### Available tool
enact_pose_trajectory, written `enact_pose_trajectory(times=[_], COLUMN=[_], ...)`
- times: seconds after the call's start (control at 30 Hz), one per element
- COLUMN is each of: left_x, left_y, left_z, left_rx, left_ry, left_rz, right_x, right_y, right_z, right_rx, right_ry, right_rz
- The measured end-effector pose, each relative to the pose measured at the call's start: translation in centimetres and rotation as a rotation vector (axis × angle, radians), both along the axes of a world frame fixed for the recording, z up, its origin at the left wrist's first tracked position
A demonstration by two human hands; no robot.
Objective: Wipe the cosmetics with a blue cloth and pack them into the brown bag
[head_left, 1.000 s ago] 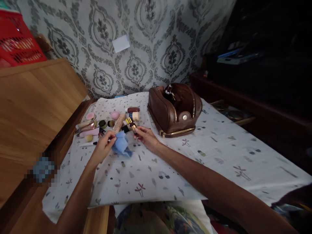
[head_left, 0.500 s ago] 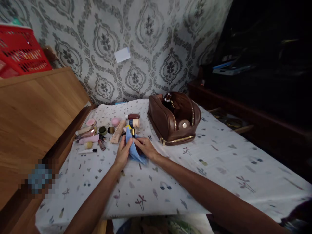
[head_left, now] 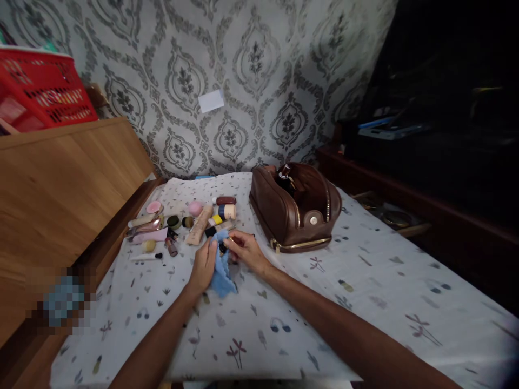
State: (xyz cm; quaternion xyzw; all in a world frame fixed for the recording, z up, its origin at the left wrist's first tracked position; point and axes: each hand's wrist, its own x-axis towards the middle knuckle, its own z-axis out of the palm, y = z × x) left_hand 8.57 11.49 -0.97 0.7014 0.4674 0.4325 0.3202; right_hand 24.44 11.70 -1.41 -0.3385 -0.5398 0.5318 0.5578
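Note:
My left hand (head_left: pixel 203 265) is closed on a light blue cloth (head_left: pixel 223 275), whose scalloped lower end hangs toward the table. Against the cloth lies a small black and gold cosmetic item (head_left: pixel 223 248), partly covered by fingers; its exact kind is hard to make out. My right hand (head_left: pixel 248 252) pinches this item at its upper end, fingers bent. Just beyond my hands are a beige squeeze tube (head_left: pixel 199 226), a bottle with a dark blue band (head_left: pixel 227 211) and a yellow-banded item (head_left: pixel 216 220). To the right stands an unzipped brown cosmetic bag (head_left: pixel 279 216), a dark bottle (head_left: pixel 285 172) showing inside.
Several more cosmetics lie at the left, among them a lilac tube (head_left: pixel 151 235), a pink sponge (head_left: pixel 195 208) and a round pink compact (head_left: pixel 154 207). A wooden panel (head_left: pixel 73 162) borders the left side, with a red basket (head_left: pixel 60 92) above it.
The cloth has turned and now hangs lower and straighter between my hands. My right hand has shifted onto the upper end of the black and gold item. The view has tilted slightly.

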Motion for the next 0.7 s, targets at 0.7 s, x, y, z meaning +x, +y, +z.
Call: enact_pose_trajectory(times=[0.7], left_x=[-0.8], left_y=[1.3], left_z=[-0.7], left_rx=[-0.229], left_ry=[-0.227], left_rz=[-0.071], right_x=[-0.1], right_y=[0.5], right_z=[-0.8], right_rx=[-0.011], right_ry=[0.064], right_rz=[-0.158])
